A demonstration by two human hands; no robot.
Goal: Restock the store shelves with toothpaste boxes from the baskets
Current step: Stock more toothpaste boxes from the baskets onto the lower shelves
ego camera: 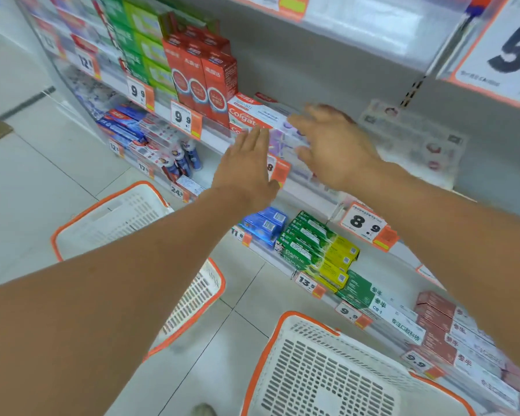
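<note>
White baskets (111,217), two; hands (246,172), two

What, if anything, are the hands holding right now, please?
Nothing is gripped: the left hand and right hand lie open against the Colgate boxes.

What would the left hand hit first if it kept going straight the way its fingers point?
Most likely the Colgate boxes lying on the shelf: the left hand's straight fingers point up at them, fingertips already at their front edge. Depth is unclear, so contact may already exist.
</note>
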